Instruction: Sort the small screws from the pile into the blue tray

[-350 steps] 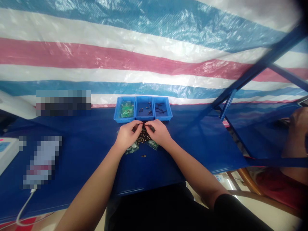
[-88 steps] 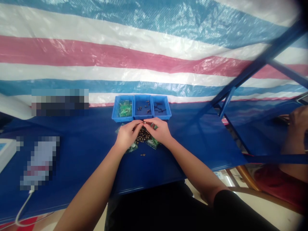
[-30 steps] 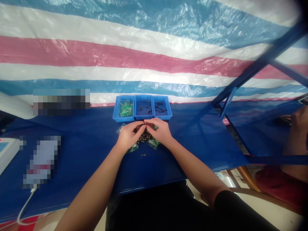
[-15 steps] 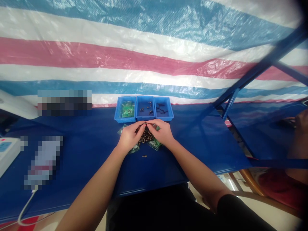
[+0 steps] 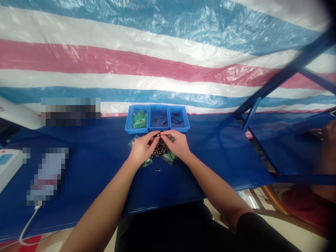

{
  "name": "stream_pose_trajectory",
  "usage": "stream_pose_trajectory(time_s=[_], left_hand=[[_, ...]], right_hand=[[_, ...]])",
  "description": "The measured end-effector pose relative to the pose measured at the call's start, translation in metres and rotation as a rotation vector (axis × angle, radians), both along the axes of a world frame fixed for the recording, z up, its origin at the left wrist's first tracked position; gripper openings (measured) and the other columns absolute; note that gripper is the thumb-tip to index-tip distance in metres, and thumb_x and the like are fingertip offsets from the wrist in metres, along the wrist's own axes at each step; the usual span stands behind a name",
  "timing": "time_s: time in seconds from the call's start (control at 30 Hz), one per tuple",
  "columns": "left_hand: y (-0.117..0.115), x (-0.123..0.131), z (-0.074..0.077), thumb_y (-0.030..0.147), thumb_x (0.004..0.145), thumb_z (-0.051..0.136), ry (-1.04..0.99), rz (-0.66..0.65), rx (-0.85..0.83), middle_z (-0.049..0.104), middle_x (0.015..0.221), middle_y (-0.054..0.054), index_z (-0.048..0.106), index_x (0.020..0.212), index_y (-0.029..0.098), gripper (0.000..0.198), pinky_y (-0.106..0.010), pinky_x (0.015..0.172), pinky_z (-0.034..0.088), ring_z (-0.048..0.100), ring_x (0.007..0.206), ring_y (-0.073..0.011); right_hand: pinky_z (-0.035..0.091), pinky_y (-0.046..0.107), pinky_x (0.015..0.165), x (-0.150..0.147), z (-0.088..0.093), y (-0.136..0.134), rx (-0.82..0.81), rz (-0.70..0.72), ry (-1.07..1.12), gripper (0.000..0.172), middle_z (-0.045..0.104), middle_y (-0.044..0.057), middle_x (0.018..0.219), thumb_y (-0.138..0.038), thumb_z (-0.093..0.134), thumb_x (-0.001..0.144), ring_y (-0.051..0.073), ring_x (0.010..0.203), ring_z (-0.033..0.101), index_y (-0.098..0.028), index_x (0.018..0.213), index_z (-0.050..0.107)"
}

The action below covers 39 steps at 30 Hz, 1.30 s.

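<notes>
My left hand (image 5: 141, 147) and my right hand (image 5: 179, 144) meet just in front of the blue bins. Their thumbs and fingertips pinch a small metal fitting (image 5: 158, 134), mostly covered by the fingers. Beneath them lies a pile of dark and brass-coloured fittings (image 5: 160, 149). Clear plastic packets with green contents (image 5: 168, 158) lie around the pile, partly hidden by the hands. A single brass-coloured fitting (image 5: 158, 170) rests on the blue table nearer to me.
Three joined bins stand behind: the left bin (image 5: 130, 128) has green packets, the middle one (image 5: 158, 128) a few fittings, the right one (image 5: 181, 128) thin black pieces. A blurred-out device with a white cable (image 5: 26, 224) lies left. A blue frame (image 5: 278, 75) and another person's arm (image 5: 324, 157) are right.
The fingertips have shifted slightly, and more of the small metal fitting shows between them. Both arms stay in nearly the same place.
</notes>
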<state>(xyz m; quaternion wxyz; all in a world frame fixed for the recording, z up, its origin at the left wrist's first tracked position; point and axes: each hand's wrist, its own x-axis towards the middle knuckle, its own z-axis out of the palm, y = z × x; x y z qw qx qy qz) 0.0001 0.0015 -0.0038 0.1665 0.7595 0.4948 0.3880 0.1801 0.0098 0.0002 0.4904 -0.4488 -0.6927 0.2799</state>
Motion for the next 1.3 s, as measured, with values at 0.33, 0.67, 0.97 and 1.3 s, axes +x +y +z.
stream_pose_trajectory(time_s=[0.33, 0.67, 0.97, 1.3], left_hand=[[0.0001, 0.0001, -0.0004, 0.039, 0.092, 0.054, -0.023, 0.009, -0.008, 0.061, 0.067, 0.002, 0.066, 0.114, 0.019, 0.032, -0.021, 0.057, 0.044, 0.056, 0.057, -0.0093], [-0.0006, 0.0007, 0.001, 0.04, 0.092, 0.053, -0.013, 0.004, 0.002, 0.067, 0.072, 0.0, 0.068, 0.11, 0.019, 0.031, -0.022, 0.059, 0.046, 0.06, 0.06, -0.0114], [0.0008, 0.0002, -0.0004, 0.041, 0.092, 0.055, 0.009, 0.019, 0.018, 0.065, 0.068, 0.001, 0.068, 0.11, 0.019, 0.032, -0.021, 0.058, 0.046, 0.06, 0.06, -0.0109], [0.0011, -0.0002, -0.0009, 0.04, 0.094, 0.052, 0.047, 0.038, 0.029, 0.072, 0.078, -0.002, 0.068, 0.11, 0.019, 0.031, -0.023, 0.063, 0.05, 0.066, 0.066, -0.0138]], right_hand=[[0.057, 0.029, 0.072, -0.0006, -0.0004, -0.0004, -0.014, -0.016, -0.007, 0.018, 0.075, 0.003, 0.093, -0.032, 0.061, 0.087, 0.015, 0.076, 0.068, -0.023, 0.095, 0.074], [0.056, 0.029, 0.074, 0.0, -0.0006, -0.0002, -0.013, -0.015, -0.048, 0.018, 0.075, 0.003, 0.092, -0.033, 0.059, 0.089, 0.016, 0.079, 0.068, -0.023, 0.093, 0.074], [0.057, 0.028, 0.073, -0.0014, -0.0024, -0.0002, -0.022, -0.025, -0.023, 0.019, 0.074, 0.003, 0.093, -0.034, 0.059, 0.088, 0.016, 0.079, 0.068, -0.023, 0.095, 0.073], [0.058, 0.03, 0.073, -0.0002, -0.0043, 0.001, 0.007, -0.014, -0.025, 0.02, 0.074, 0.003, 0.098, -0.031, 0.06, 0.088, 0.017, 0.083, 0.069, -0.025, 0.102, 0.073]])
